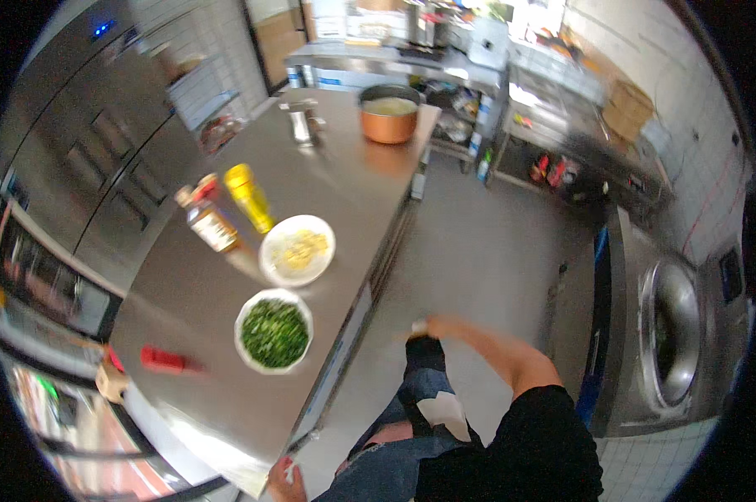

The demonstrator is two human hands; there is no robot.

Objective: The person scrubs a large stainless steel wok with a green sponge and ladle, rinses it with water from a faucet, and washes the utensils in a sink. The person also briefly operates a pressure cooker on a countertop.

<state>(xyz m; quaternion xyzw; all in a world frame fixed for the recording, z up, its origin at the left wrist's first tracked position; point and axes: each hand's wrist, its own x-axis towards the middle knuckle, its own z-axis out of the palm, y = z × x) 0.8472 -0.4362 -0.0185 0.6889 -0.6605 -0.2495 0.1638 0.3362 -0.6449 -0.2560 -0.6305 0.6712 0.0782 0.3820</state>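
Note:
My left hand (285, 480) is low in the view, beside the near corner of a stainless steel table (328, 182). Whether it touches the edge is unclear. My right hand (431, 327) hangs over the floor ahead of my legs, blurred, with a small pale thing (419, 326) at its fingers. I cannot tell if it grips that. On the table stand a white bowl of chopped green herbs (274, 332) and a white bowl of chopped yellowish pieces (299, 250). Behind them are a yellow bottle (249, 197) and a labelled brown bottle (208, 219). A red bottle (163, 359) sits nearer the left edge.
A copper-coloured pot (389, 116) and a metal container (303, 122) stand at the table's far end. To the right is a steel unit with a round basin (669, 332). Steel refrigerator doors (96, 144) line the left. Grey floor (472, 251) runs between table and unit.

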